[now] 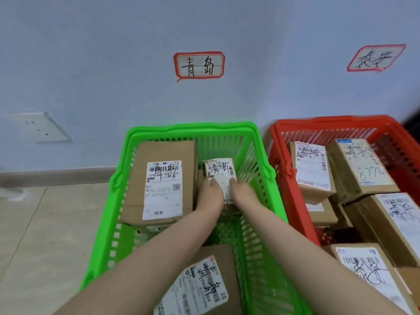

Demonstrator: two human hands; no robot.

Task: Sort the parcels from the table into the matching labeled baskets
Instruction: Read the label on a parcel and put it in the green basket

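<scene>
while both arms reach into the green basket [193, 130], a good deal is out of sight: the small parcel [219, 172] shows only its far half and its white label. its near end is covered by the two hands, and whether it rests on the basket floor or hangs above it, can't tell. the left hand [210, 197] grips the near-left corner and the right hand [242, 189] the near-right corner. the fingers [233, 181] are blurred; a tip from each hand presses down on the label face, the rest are tucked out of view around the parcel, holding it between them. the parcel sits toward the basket's far edge, just beside the big parcel [163, 178] that fills the far-left corner. a third parcel [204, 283] lies at the near edge, partly hidden by the left forearm and cut off by the frame. on the wall above, a red-bordered label [199, 64] reads 青岛, the same characters scrawled on the small parcel. to the right, the red basket [318, 123] is packed with boxes, its right side cut off.
</scene>
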